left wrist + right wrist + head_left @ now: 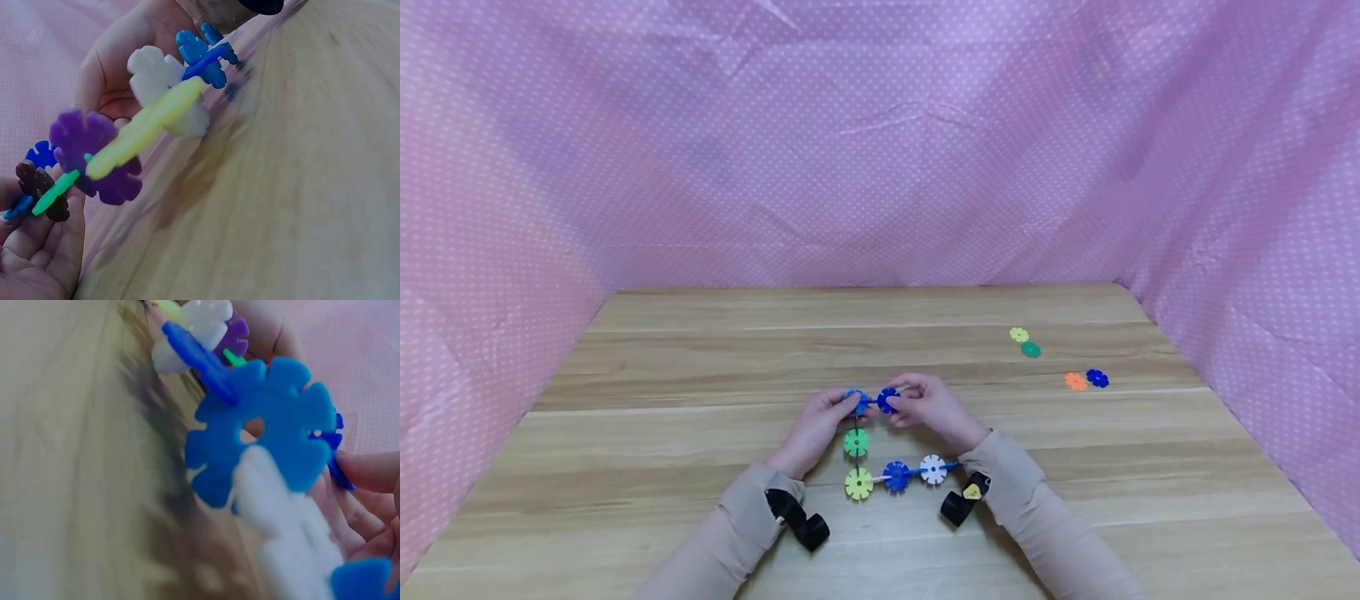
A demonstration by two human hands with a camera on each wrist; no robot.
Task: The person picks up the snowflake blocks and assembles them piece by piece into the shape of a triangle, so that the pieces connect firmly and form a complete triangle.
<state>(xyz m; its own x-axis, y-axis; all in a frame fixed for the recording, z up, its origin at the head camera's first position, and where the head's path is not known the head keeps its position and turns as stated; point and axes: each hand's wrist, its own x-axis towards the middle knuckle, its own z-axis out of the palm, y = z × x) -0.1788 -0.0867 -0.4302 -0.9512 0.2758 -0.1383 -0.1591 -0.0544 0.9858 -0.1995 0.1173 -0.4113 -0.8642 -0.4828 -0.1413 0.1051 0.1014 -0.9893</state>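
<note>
A chain of interlocking plastic snowflake discs bends in a three-sided shape between the forearms. At its upper corner, my left hand (817, 423) pinches a light blue snowflake disc (857, 402) between thumb and fingers. Opposite, my right hand (936, 410) pinches a dark blue snowflake disc (887, 401), joined to the light blue one by an edge-on disc. A green disc (856, 442), a yellow disc (859, 483), a blue disc (897, 477) and a white disc (933, 469) follow along the chain. The left wrist view shows a purple disc (72, 144) and a brown disc (57, 205) set crosswise.
Loose discs lie at the table's right: a yellow one (1018, 334) by a green one (1031, 350), and an orange one (1076, 381) beside a dark blue one (1097, 378). Pink dotted cloth (880, 167) surrounds the wooden table (700, 350).
</note>
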